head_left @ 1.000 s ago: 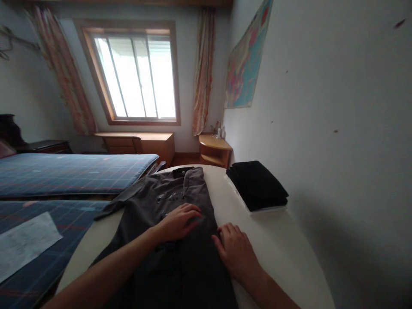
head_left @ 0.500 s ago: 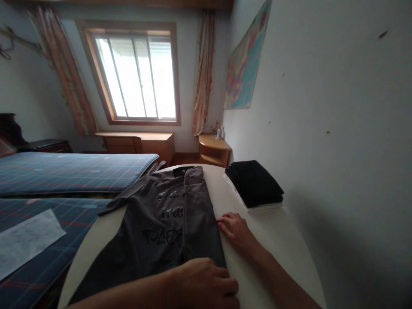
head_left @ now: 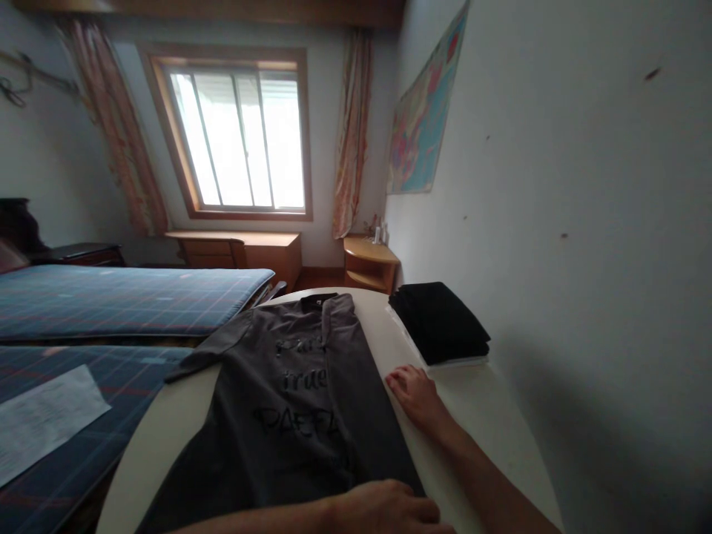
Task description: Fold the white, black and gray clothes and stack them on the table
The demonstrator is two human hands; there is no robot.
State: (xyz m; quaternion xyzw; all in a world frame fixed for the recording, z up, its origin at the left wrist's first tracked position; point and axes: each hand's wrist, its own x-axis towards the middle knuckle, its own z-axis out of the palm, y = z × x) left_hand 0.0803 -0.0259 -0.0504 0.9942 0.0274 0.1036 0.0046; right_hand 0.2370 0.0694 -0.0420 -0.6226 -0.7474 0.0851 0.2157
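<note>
A dark grey T-shirt (head_left: 289,445) with black lettering lies on the round white table (head_left: 489,437), its right side folded inward over part of the lettering. My left hand (head_left: 389,510) reaches across the lower part of the shirt, with curled fingers closed at its folded right edge; the bottom of the frame cuts off the fingertips. My right hand (head_left: 414,397) rests on the tabletop just right of the shirt. Its fingers are loosely bent and hold nothing, the fingertips close to the fold.
Folded black clothes (head_left: 439,320) form a stack at the table's right, near the white wall (head_left: 578,297). On the left are plaid mattresses (head_left: 139,297), with a paper sheet (head_left: 53,423) on the nearer one. A desk (head_left: 267,248) and corner shelf (head_left: 370,252) stand beneath the window.
My left hand has moved right and down, and the shirt's lower folded edge has shifted right with it. My right hand has moved slightly right, off the shirt's edge. More lettering shows.
</note>
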